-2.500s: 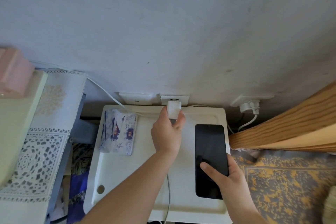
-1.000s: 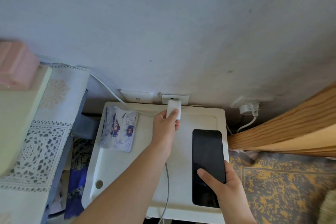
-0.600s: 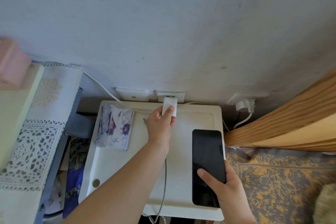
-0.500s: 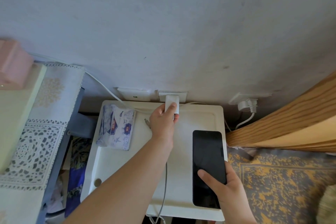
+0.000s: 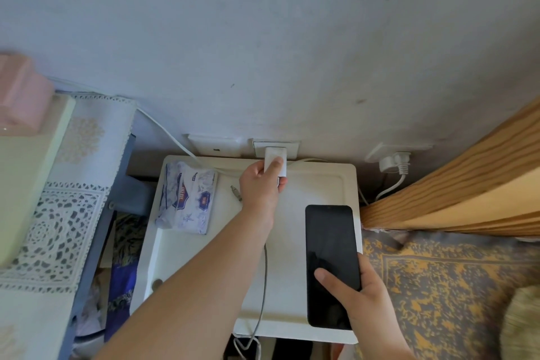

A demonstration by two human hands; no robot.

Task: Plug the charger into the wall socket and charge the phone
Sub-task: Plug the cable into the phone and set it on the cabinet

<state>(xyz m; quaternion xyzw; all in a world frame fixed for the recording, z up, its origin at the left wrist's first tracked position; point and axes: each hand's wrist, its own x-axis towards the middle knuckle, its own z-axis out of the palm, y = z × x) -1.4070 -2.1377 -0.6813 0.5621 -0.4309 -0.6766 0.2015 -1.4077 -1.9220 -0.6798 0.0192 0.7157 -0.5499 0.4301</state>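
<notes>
My left hand (image 5: 261, 184) grips a white charger block (image 5: 274, 159) and holds it against the wall socket (image 5: 292, 147) just above the back edge of a white table (image 5: 204, 272). Whether its pins are in the socket is hidden. A grey cable (image 5: 264, 286) runs from under that hand down over the table's front edge, and a loose cable plug (image 5: 236, 193) lies beside my wrist. My right hand (image 5: 362, 298) holds a black phone (image 5: 331, 257) with a dark screen over the table's right side, thumb resting on the glass.
A tissue pack (image 5: 188, 202) lies at the table's back left. A second wall plate (image 5: 214, 145) sits left of the socket; another socket (image 5: 394, 159) with a white plug is at right. A wooden bed frame (image 5: 467, 184) and patterned bedding (image 5: 438, 286) are right; a lace-covered unit (image 5: 58, 213) is left.
My left hand has kept the charger block at the socket, shifting its grip slightly. The phone in my right hand has stayed over the table's right side. The camera has moved a little.
</notes>
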